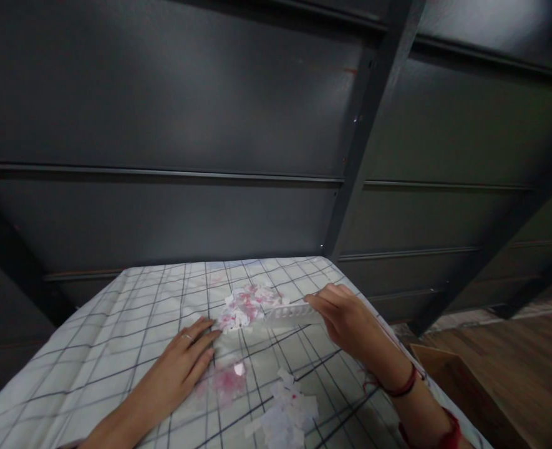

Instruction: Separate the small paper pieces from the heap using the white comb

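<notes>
The right hand (343,315) pinches one end of a clear slotted strip (290,314), which lies right of the paper pile (245,307), between the hands. Its long axis runs sideways, free end pointing left to the pile. The left hand (186,352) rests flattened just left of the pile, apart from the right. Well right of the pile stands a wooden box (463,386), contents too dark to tell.

One pink patch (229,381). Around patch: two hands (189,358) (343,315), left and right; two paper piles (245,308) (287,413), one behind, one nearer; one plastic strip (289,314) behind; one ring (188,337) left; two red bands (406,383), one box (463,386) right.
</notes>
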